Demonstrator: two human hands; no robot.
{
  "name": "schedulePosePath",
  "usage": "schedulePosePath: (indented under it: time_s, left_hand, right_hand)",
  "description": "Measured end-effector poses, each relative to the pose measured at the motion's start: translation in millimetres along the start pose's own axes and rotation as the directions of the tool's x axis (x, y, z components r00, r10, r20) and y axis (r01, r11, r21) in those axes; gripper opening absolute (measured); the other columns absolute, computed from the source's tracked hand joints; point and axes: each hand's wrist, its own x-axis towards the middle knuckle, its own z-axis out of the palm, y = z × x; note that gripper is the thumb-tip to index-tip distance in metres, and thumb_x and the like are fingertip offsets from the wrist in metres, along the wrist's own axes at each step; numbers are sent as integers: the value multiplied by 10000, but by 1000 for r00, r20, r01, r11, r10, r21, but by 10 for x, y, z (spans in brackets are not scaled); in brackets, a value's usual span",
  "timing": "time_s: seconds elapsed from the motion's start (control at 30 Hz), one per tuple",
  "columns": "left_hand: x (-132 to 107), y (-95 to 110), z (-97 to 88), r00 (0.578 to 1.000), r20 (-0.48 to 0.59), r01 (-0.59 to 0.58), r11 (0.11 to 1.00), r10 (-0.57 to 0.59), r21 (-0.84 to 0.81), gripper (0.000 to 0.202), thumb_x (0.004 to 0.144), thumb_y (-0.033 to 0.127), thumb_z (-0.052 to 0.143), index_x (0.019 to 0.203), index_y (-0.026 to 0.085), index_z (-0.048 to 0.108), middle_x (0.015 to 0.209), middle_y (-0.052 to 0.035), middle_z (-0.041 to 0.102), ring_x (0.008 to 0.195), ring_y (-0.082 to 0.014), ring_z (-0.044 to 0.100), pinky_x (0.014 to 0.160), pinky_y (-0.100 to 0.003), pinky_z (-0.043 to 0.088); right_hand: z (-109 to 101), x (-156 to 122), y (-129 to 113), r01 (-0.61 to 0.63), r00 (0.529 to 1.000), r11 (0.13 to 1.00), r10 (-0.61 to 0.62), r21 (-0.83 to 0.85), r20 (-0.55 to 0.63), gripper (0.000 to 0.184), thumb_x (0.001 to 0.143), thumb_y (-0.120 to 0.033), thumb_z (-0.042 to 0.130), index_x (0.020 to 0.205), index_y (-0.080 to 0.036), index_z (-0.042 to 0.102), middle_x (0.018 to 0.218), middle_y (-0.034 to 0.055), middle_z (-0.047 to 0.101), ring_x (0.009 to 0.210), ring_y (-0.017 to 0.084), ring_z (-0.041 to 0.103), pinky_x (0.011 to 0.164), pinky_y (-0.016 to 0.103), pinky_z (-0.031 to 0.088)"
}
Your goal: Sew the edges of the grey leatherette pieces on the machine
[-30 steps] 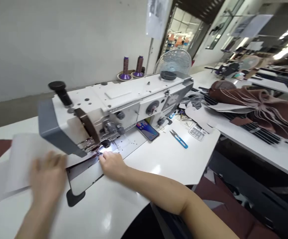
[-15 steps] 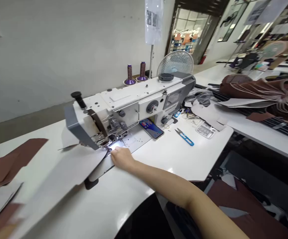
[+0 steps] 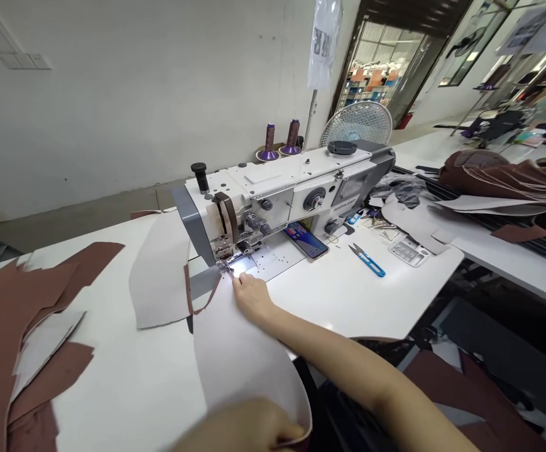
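A white industrial sewing machine [image 3: 291, 182] stands on the white table [image 3: 348, 295]. My right hand [image 3: 251, 295] rests on a grey-backed brown leather piece [image 3: 235, 351] just in front of the needle, fingers curled and pressing its edge at the presser foot. My left hand [image 3: 244, 430] is at the bottom of the view, pinching the near edge of the same piece. A second grey piece [image 3: 157, 282] lies to the left of the machine head.
Brown and grey cut pieces [image 3: 13, 333] are piled on the table's left. A phone [image 3: 306, 240], blue thread snips [image 3: 369, 258] and a small keypad [image 3: 407, 252] lie right of the needle. Two purple thread cones [image 3: 279, 141] and a fan [image 3: 357, 122] stand behind. More leather [image 3: 503, 176] covers the right bench.
My left hand has left the sheet at the left of the machine and now grips the near edge of a piece at the bottom. The piece under the needle lies toward me.
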Motion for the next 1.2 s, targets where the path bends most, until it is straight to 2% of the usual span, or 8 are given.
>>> schedulePosePath:
  time_s: [0.1, 0.13, 0.2, 0.27, 0.33, 0.43, 0.93, 1.2]
  left_hand:
    - [53, -116, -301, 958, -283, 72, 993, -43, 92, 313, 934, 371, 368, 959, 223, 642, 960, -51, 643, 925, -209, 593, 805, -368, 496]
    - [89, -185, -436, 906, -421, 112, 982, -37, 154, 351, 941, 334, 315, 963, 226, 649, 961, -60, 647, 954, -226, 583, 829, -384, 482]
    - [193, -355, -697, 692, -715, 255, 894, 97, 368, 357, 917, 233, 305, 1054, 217, 635, 1029, -81, 639, 999, -232, 559, 871, -407, 458]
    - [323, -535, -884, 603, -760, 364, 764, 243, 533, 396, 863, 136, 339, 1160, 204, 592, 1055, -92, 627, 981, -224, 551, 852, -398, 461]
    - [445, -680, -976, 632, -723, 409, 672, 279, 617, 444, 822, 81, 362, 1186, 210, 580, 1019, -94, 617, 929, -219, 541, 808, -382, 464]
    - [554, -785, -1003, 645, -715, 444, 630, 268, 637, 431, 809, 62, 376, 1117, 234, 623, 957, -86, 588, 886, -218, 516, 780, -370, 449]
    - [615, -734, -989, 619, -719, 579, 434, 317, 690, 392, 862, 69, 348, 1166, 155, 579, 1055, -129, 613, 921, -262, 535, 746, -378, 421]
    - [627, -746, -937, 593, -725, 602, 404, 352, 689, 383, 874, 60, 344, 1166, 150, 575, 1035, -130, 618, 994, -266, 536, 800, -385, 429]
  right_hand:
    - [33, -26, 6, 34, 999, 997, -35, -68, -18, 228, 933, -111, 338, 1001, -149, 551, 949, 102, 585, 849, 192, 569, 627, 274, 421]
    - [43, -22, 10, 42, 999, 996, -44, -80, -24, 222, 939, -121, 336, 999, -149, 548, 945, 99, 582, 845, 192, 567, 626, 276, 422]
    - [63, -6, 17, 55, 998, 994, -58, -94, -30, 210, 943, -132, 339, 980, -148, 545, 930, 94, 579, 834, 196, 565, 621, 278, 419]
    - [80, 13, 19, 54, 998, 994, -58, -91, -31, 201, 947, -136, 340, 961, -149, 540, 910, 90, 580, 821, 193, 563, 611, 275, 411]
    - [89, 29, 20, 50, 998, 996, -53, -80, -32, 203, 954, -144, 333, 942, -152, 535, 889, 86, 581, 814, 187, 560, 599, 267, 398]
    - [90, 54, 23, 53, 998, 996, -56, -70, -36, 212, 958, -152, 327, 911, -158, 533, 865, 81, 582, 801, 185, 556, 583, 266, 380]
    - [128, 162, 52, 69, 997, 995, -71, -71, -24, 193, 923, -122, 362, 830, -169, 524, 792, 59, 584, 708, 167, 533, 508, 280, 250]
    - [133, 159, 52, 50, 998, 997, -52, -56, -35, 182, 918, -138, 408, 790, -169, 533, 746, 39, 581, 651, 147, 506, 494, 285, 200]
